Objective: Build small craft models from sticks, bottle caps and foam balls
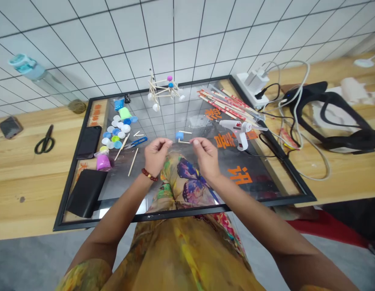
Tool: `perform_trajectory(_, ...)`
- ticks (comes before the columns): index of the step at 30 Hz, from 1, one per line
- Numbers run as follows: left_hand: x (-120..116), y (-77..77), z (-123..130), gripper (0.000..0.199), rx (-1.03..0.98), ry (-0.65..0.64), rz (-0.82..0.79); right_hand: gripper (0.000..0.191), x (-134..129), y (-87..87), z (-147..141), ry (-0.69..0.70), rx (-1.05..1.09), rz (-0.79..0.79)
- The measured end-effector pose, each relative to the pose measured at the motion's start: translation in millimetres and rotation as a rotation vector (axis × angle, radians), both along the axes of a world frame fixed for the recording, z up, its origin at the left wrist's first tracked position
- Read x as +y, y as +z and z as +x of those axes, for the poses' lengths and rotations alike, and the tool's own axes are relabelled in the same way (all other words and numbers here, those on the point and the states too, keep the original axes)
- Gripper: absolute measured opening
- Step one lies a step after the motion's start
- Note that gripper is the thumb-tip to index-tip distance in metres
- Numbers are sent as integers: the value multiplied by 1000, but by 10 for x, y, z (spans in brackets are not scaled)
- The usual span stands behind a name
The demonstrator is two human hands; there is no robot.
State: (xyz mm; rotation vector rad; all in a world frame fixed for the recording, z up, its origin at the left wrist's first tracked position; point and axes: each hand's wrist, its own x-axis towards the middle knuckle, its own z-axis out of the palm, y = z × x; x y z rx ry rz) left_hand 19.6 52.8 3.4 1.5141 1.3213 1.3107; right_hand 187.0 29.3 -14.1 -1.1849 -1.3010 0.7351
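Observation:
My left hand (158, 157) is closed in a pinch above the glass-topped board. Whatever is between its fingertips, if anything, is too small to make out. To its right, my right hand (206, 158) pinches thumb and finger together at the end of a short wooden stick (184, 142). This stick points left, with a small pale bit at its far end. Just beyond the fingertips lies a blue lump (179, 136), with another short stick (185, 132) beside it. Blue thread snips (137, 142) lie left of my left hand, near a longer stick (133, 162).
A stick frame (163, 91) with coloured balls stands at the back. Bundled sticks (226, 105) and a white glue gun (239, 131) lie right, near cables (319, 161) and a black headset (336, 121). Left are round caps (116, 131), a phone (89, 142), scissors (45, 142) and a bottle (45, 79).

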Motion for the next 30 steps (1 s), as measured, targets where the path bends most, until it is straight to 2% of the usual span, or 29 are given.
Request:
perform_trajectory(3,-242,80,-33,35,138,-168,-46,32,-181,85,-298,126,46,34)
perform_trajectory(5,-292,143,-153,43,276,-145,31,35,-247,71,-419,245,-88,137)
perform_trajectory(8,-186,250,-537,49,368,71,181,36,-269,-22,-467,367,-401,352)
perform_trajectory(11,-14,330,-1043,36,396,388,336,32,-258,-98,-454,403,-582,478)
perform_trajectory(13,53,349,-1321,14,426,469,332,31,-258,-111,-452,405,-621,523)
perform_trajectory(15,77,341,-1498,8,403,496,241,30,-264,-104,-459,418,-634,555)
perform_trajectory(19,92,263,-1666,13,306,601,115,31,-270,-98,-475,453,-660,598)
perform_trajectory(21,95,203,-1746,13,297,680,131,33,-268,-109,-477,461,-675,598)
perform_trajectory(25,50,106,-1886,25,357,798,191,35,-268,-126,-473,484,-708,584)
perform_trajectory(30,-28,177,-1839,9,413,860,283,35,-267,-124,-461,472,-687,569)
